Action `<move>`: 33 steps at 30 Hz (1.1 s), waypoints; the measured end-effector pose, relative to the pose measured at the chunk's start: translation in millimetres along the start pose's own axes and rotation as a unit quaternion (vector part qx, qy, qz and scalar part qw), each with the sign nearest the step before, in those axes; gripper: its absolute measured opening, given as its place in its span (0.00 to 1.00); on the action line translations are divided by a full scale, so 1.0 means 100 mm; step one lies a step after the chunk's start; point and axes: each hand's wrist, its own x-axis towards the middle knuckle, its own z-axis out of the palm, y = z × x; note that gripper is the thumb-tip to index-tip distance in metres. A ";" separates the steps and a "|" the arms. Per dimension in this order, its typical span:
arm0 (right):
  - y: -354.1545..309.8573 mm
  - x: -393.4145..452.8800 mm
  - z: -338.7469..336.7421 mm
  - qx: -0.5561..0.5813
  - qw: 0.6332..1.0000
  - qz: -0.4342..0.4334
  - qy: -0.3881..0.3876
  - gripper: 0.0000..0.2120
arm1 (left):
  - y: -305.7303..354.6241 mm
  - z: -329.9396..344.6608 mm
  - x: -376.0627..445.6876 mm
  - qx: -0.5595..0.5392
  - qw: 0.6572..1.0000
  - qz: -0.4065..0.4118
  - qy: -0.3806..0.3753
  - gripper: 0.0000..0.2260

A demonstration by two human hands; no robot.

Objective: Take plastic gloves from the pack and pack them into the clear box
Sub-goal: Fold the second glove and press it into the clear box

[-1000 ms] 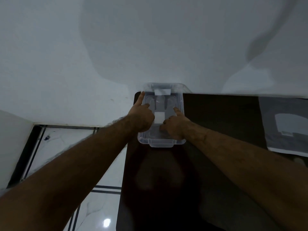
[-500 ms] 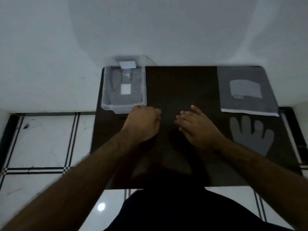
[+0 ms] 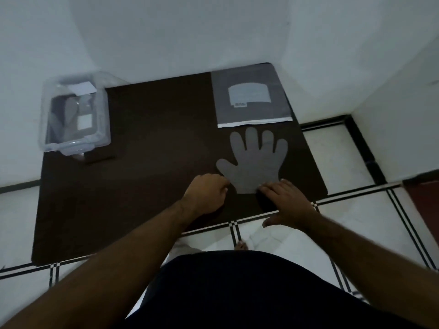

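A grey translucent plastic glove (image 3: 254, 160) lies flat on the dark table (image 3: 154, 143), fingers pointing away from me. Behind it lies the flat grey glove pack (image 3: 251, 98), against the wall. The clear box (image 3: 78, 144) stands at the table's far left corner with gloves and a white label inside. My left hand (image 3: 206, 195) is curled, its fingertips at the glove's left edge below the thumb; whether it pinches the plastic is hidden. My right hand (image 3: 285, 203) rests with its fingertips flat on the glove's cuff, thumb hanging over the table's front edge.
A clear lid (image 3: 104, 78) leans on the white wall behind the box. The table's front edge runs just under my wrists, with tiled floor (image 3: 356, 222) below and to the right. My dark clothing fills the bottom of the view.
Both hands left the clear box, crossed the table to the right and now touch the loose glove. The view swung right and down with them.
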 end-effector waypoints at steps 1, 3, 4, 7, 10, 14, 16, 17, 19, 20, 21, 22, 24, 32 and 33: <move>0.02 -0.03 0.04 -0.003 1.000 -0.007 0.001 0.50 | 0.09 0.08 0.03 0.010 1.000 0.002 -0.001 0.10; 0.04 -0.08 0.11 -0.007 0.999 -0.024 0.036 0.42 | 0.24 0.22 0.07 0.056 0.998 0.020 0.014 0.10; 0.04 -0.10 0.14 -0.008 0.998 -0.033 0.061 0.38 | 0.31 0.29 0.08 0.077 0.996 0.034 0.021 0.10; 0.03 -0.18 0.23 -0.001 0.993 -0.049 0.111 0.29 | 0.41 0.52 0.06 0.104 0.992 0.072 0.015 0.21; 0.03 -0.25 0.29 0.012 0.986 -0.068 0.151 0.21 | 0.47 0.71 0.02 0.128 0.988 0.089 0.014 0.36; 0.03 -0.30 0.31 0.038 0.982 -0.082 0.166 0.16 | 0.56 0.89 -0.02 0.121 0.989 0.072 0.036 0.31; 0.01 -0.29 0.24 0.073 0.979 -0.078 0.173 0.14 | 0.56 0.93 -0.03 0.086 0.992 0.060 0.069 0.19; 0.00 -0.27 0.18 0.095 0.977 -0.073 0.178 0.14 | 0.55 0.93 -0.03 0.052 0.993 0.048 0.091 0.14; -0.03 -0.21 0.02 0.135 0.970 -0.066 0.191 0.14 | 0.54 0.86 -0.05 -0.022 0.991 0.015 0.134 0.07; -0.03 -0.17 -0.07 0.154 0.966 -0.065 0.196 0.14 | 0.51 0.80 -0.06 -0.058 0.986 -0.001 0.154 0.06; -0.04 -0.13 -0.16 0.171 0.962 -0.067 0.201 0.15 | 0.47 0.72 -0.07 -0.096 0.981 -0.015 0.170 0.07; -0.06 -0.07 -0.25 0.188 0.957 -0.070 0.209 0.15 | 0.43 0.62 -0.09 -0.132 0.975 -0.029 0.177 0.07; -0.13 0.06 -0.49 0.226 0.950 -0.068 0.205 0.18 | 0.34 0.38 -0.15 -0.203 0.961 -0.057 0.178 0.06; -0.81 0.88 -1.38 0.265 0.938 -0.156 0.162 0.06 | -0.59 -0.59 -0.76 -0.218 0.948 -0.087 0.215 0.07; -0.94 0.99 -1.48 0.281 0.932 -0.162 0.160 0.06 | -0.75 -0.69 -0.87 -0.221 0.946 -0.091 0.220 0.08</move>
